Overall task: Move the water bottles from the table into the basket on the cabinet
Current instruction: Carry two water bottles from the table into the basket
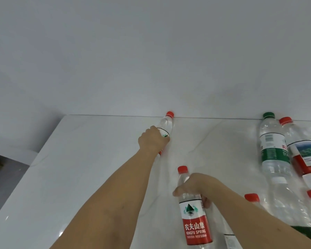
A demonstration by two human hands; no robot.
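**Inspector:** Start with the bottles in hand.

**Assistant:** The far red-capped bottle [166,126] stands on the white table [79,177], close against the wall [151,51]. The left hand [152,140] is wrapped around its label band, fingers curled round the far side and mostly hidden from view. The near red-capped bottle [192,209] stands upright toward the front of the table. The right hand [196,187] grips it at the shoulder just above the label: thumb on the left side, fingers curled round the right.

**Inspector:** Is either bottle lifted?

**Assistant:** Cannot tell; both bases are out of sight.

**Inspector:** Remaining stock?

**Assistant:** At the right of the table, a green-capped bottle [273,148] stands just beside a larger red-labelled bottle [302,151], the two appearing to touch. Nearer the front, a clear bottle [284,200] and two more red caps [252,197] show, partly behind the right forearm.

**Inspector:** Surroundings?

**Assistant:** A dark floor [5,180] shows beyond the table's left edge.
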